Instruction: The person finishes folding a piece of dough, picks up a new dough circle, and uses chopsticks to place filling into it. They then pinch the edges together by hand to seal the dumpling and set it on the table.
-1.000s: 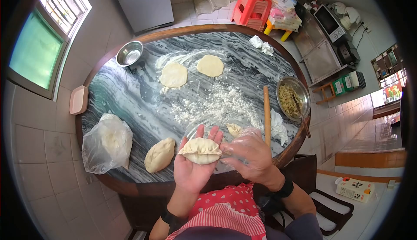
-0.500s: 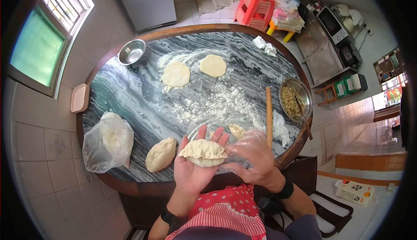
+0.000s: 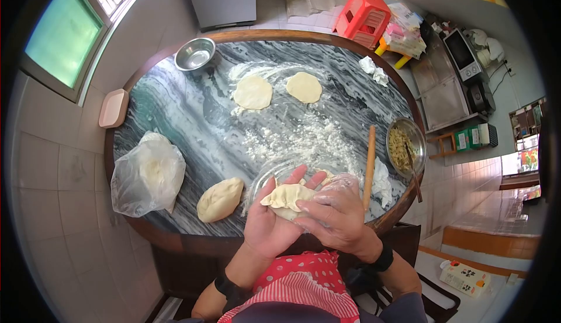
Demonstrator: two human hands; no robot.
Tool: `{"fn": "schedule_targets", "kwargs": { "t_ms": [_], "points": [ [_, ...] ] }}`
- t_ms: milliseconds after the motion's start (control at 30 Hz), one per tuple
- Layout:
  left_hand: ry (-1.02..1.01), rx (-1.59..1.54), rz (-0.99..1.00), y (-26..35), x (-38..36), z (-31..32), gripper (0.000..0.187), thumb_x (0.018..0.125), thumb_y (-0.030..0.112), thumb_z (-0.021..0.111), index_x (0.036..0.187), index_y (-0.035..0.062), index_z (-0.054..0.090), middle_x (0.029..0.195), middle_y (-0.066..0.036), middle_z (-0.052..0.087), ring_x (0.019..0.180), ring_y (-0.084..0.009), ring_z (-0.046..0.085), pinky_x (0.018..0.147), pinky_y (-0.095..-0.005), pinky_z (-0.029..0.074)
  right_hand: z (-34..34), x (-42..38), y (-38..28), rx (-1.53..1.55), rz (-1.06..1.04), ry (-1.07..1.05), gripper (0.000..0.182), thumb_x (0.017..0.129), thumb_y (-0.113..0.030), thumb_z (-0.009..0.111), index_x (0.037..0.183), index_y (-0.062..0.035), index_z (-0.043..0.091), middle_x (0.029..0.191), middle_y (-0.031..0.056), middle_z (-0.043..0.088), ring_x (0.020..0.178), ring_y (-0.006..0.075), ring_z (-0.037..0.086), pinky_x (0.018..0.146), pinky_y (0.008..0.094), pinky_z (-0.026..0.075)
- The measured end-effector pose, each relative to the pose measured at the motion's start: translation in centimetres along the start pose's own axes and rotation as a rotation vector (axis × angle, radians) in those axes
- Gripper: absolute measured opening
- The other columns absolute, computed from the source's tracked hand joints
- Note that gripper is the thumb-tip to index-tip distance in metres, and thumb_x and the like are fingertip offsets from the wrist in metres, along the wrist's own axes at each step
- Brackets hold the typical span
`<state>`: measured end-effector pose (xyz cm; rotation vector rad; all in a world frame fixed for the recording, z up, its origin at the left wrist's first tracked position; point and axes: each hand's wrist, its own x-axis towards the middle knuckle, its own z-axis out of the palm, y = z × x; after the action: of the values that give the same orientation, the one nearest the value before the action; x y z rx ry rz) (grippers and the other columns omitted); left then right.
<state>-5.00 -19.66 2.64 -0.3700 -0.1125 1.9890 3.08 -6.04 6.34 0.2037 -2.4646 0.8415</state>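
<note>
Since a second ago, your right hand point(image 3: 334, 216) has come over the top of the filled dumpling point(image 3: 290, 197), where earlier it only touched the right-hand tip. Your left hand point(image 3: 274, 220) has also tilted inward, so the palm now cups rather than lies flat.

You hold the dumpling between both hands, above the near rim of the marble table point(image 3: 193, 118). Its long axis runs left to right across your left palm, with the pleated seam facing up and away from you. Your left fingers point(image 3: 298, 177) curl loosely behind it, supporting without squeezing. Your right fingertips, under a thin clear plastic glove, press onto the near right part of the seam, closed on the dough. So the unpinched run of the seam lies to the left of your right fingertips, and that hand is the nearer one to it.

A finished dumpling point(image 3: 220, 199) rests on the table just left of your left hand. A rolling pin point(image 3: 369, 165) lies just right of your right hand.
</note>
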Motion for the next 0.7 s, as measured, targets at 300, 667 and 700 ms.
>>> {"fn": "schedule_targets", "kwargs": {
  "t_ms": [300,667,700],
  "points": [
    [-0.032,-0.01,-0.05,0.3,0.1,-0.4,0.058,0.103,0.044,0.024,0.147,0.0068,0.029,0.153,-0.022,0.024,0.137,-0.0369,0.032,0.113,-0.051,0.028,0.8,-0.2,1.0,-0.067,-0.036,-0.028,0.028,0.07,-0.012,0.078,0.095,-0.0102,0.068,0.087,0.0028,0.062,0.075,0.0233,0.058,0.076,0.0421,0.038],
    [-0.056,0.002,-0.03,0.7,0.2,-0.7,0.06,0.103,0.046,0.023,0.148,0.006,0.026,0.152,-0.022,0.026,0.137,-0.0359,0.034,0.112,-0.05,0.03,1.3,0.5,0.7,-0.044,-0.026,0.007,0.027,0.068,-0.009,0.078,0.093,-0.0102,0.068,0.084,0.0042,0.061,0.073,0.0244,0.058,0.073,0.0407,0.038],
    [-0.053,-0.001,-0.026,0.7,0.2,-0.8,0.06,0.103,0.046,0.023,0.148,0.006,0.026,0.152,-0.022,0.026,0.137,-0.0359,0.034,0.112,-0.05,0.03,1.4,0.2,0.8,-0.048,-0.007,-0.003,0.027,0.07,-0.011,0.078,0.094,-0.0107,0.068,0.086,0.0041,0.062,0.076,0.0237,0.058,0.074,0.0404,0.037]
  ]
}}
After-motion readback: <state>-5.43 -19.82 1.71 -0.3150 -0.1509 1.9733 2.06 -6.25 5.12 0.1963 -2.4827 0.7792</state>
